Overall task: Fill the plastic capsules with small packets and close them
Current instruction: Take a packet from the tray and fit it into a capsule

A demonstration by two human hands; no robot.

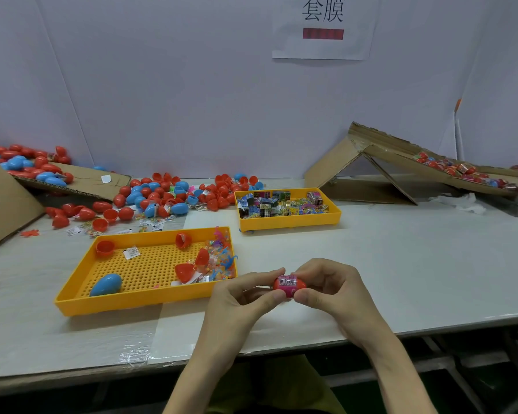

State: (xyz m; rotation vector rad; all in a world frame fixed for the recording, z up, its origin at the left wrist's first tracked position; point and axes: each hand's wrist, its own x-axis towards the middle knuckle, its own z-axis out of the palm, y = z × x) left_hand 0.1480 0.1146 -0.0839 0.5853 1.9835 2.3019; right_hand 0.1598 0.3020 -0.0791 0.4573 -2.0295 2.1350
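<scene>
Fingers: both sets pinch one red capsule (289, 284) from opposite ends, thumbs underneath, fingertips (277, 272) curled over the top
Left hand: left hand (240, 297) grips the capsule's left end
Right hand: right hand (334, 289) grips its right end
Capsule: held just above the table (401, 264), right in front of the person; a pink wrapper with a barcode is around its middle, can't tell if the halves are fully shut
Near tray: perforated yellow tray (138, 300) sits just left of the capsule, with a blue capsule (106, 284) in its near left corner, a few open red halves (184, 271) and small packets (216, 264) piled at its right end
Far tray: second yellow tray (287, 221) is behind the capsule, packed with printed wrappers (281, 203)
Loose pile: red and blue capsules (162, 195) are heaped behind and left of the capsule, against the wall
Cardboard chute: cardboard ramp (401, 158) sits behind and to the right of the capsule, with wrapped capsules lying on its slope
Sign: paper sheet (323, 25) is up on the wall, well above the capsule
</scene>
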